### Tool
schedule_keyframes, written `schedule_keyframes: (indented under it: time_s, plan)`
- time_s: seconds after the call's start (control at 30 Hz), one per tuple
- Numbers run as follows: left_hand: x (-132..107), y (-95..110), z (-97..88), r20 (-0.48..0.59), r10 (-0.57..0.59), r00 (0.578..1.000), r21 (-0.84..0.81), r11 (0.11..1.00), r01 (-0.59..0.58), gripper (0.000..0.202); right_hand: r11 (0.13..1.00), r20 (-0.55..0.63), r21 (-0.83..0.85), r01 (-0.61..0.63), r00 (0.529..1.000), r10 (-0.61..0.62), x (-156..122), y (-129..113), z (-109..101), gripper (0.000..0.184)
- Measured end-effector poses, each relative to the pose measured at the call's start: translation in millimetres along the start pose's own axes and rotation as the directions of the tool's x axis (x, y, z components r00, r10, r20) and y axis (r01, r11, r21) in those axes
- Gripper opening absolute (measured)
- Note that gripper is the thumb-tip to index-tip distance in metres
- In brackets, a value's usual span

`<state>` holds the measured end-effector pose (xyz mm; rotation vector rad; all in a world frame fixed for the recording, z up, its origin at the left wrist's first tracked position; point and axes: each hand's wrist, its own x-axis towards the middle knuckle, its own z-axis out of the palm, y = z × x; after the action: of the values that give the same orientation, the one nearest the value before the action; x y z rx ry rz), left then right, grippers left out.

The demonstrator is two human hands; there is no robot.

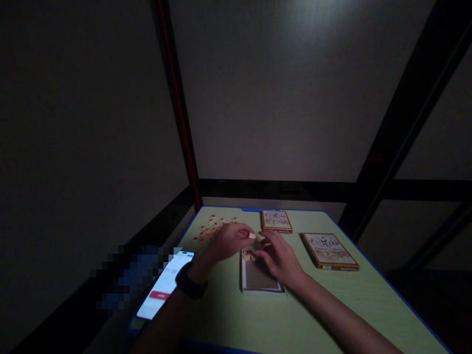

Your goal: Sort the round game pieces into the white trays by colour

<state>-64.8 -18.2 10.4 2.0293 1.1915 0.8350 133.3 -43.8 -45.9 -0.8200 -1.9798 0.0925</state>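
Between the thumb and fingers of my left hand [230, 240], which wears a black wristband [191, 280], is a pale round Chinese chess piece [251, 235]. My right hand [280, 258] hovers over a shallow open box [261, 275] with a grey-brown inside and white edges. Its thumb and fingers are apart, the thumb close to the pieces in the box; whether it touches them I cannot tell. Round chess pieces [247, 255] with red marks lie in the box's far left corner. Behind my left hand, several loose chess pieces [206, 230] are scattered, partly hidden by it.
A closed game box [276, 221] lies at the back of the pale green table [228, 319], and another game box [329, 250] lies to the right. A lit phone [167, 282] showing a timer rests by the left edge. Walls stand behind and left.
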Motion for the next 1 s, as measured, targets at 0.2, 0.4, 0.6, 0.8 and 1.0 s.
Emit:
schedule_keyframes:
  time_s: [0.2,0.4,0.6,0.8,1.0]
  plan:
    - [0,-6,32.0,0.045,-0.110,0.993,-0.392,0.912,0.119,0.025,0.998,-0.056,0.007,0.069,0.996,-0.068,1,2,-1,0.017]
    - [-1,-22,12.1,-0.057,-0.152,0.987,-0.404,0.907,0.117,0.032,0.975,0.017,0.143,-0.173,0.985,0.172,6,7,-1,0.017]
    - [0,-42,14.5,-0.215,-0.158,0.964,-0.267,0.959,0.098,0.017,0.854,0.350,0.350,-0.384,0.900,0.260,10,2,-5,0.019]
    - [-7,-52,25.1,-0.133,-0.121,0.984,0.006,0.992,0.123,0.012,0.944,0.543,0.276,-0.179,0.840,0.000,3,-17,-4,0.028]
    - [-8,-55,33.0,-0.039,-0.252,0.967,-0.053,0.967,0.250,0.020,0.963,0.502,0.204,-0.173,0.864,0.049,-3,-13,8,0.025]
